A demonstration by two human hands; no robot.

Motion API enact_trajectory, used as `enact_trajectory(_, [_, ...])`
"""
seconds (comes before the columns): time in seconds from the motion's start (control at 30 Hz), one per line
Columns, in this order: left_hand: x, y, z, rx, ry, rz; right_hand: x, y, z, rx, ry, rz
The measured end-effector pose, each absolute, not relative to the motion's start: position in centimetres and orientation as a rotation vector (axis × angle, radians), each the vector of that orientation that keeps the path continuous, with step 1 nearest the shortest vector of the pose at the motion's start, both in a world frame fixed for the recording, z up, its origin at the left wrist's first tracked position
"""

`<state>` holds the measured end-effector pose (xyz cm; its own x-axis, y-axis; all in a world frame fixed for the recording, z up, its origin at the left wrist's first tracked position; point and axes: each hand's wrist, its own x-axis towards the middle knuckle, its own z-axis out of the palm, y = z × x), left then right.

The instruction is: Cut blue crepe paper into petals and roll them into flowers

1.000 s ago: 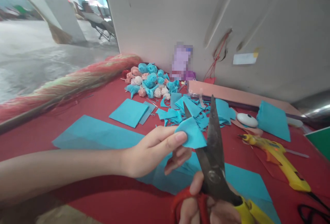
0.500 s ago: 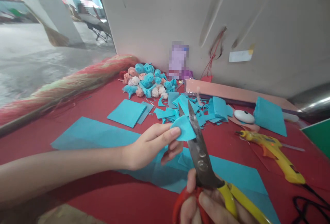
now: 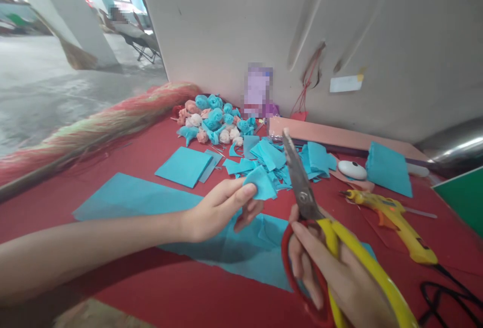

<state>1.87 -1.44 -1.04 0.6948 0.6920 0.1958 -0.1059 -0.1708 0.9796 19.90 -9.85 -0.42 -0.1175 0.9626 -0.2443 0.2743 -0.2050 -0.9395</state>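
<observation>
Between its thumb and fingers, my left hand (image 3: 222, 207) pinches a small blue crepe paper piece (image 3: 261, 183) with a rounded edge. My right hand (image 3: 339, 272) grips scissors (image 3: 302, 182) with one red and one yellow handle. The scissors' blades are together, point away from me and stand apart from the paper, to its right. Beneath both hands a long blue paper strip (image 3: 143, 194) lies across the red table (image 3: 158, 288). Behind the held piece is a heap of blue paper scraps (image 3: 271, 154).
Blue, pink and white paper flowers (image 3: 215, 116) are piled at the back. A folded blue square (image 3: 183, 166) lies at left. To the right are a yellow glue gun (image 3: 392, 217) with a black cord, a white oval object (image 3: 352, 169) and a folded blue stack (image 3: 388, 167).
The scissors have left the blue paper piece and moved right; their blades were apart around its edge and are now together. My left hand keeps the piece, slightly shifted left.
</observation>
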Motion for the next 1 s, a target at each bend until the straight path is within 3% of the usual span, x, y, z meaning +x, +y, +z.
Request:
enact_trajectory(0.17, [1.6,-1.0,-1.8,1.772,0.42,0.822,21.3,-7.4,-2.1,-1.669,-2.169,0.344])
enact_trajectory(0.3, [1.4,-1.0,-2.2,1.863,0.384,0.814,22.2,-7.9,-3.8,-1.707,-2.408,-0.001])
enact_trajectory(0.5, [1.6,-1.2,-2.6,2.002,0.317,0.83,21.2,-8.8,-2.4,-1.608,-2.324,-0.122])
enact_trajectory(0.73, [2.2,-2.0,-2.7,2.211,0.166,0.862,18.9,-9.4,0.3,-1.221,-1.877,0.515])
enact_trajectory(1.0, [2.4,-2.4,-2.6,2.452,-0.022,0.92,18.5,-10.1,0.6,-0.958,-1.886,0.301])
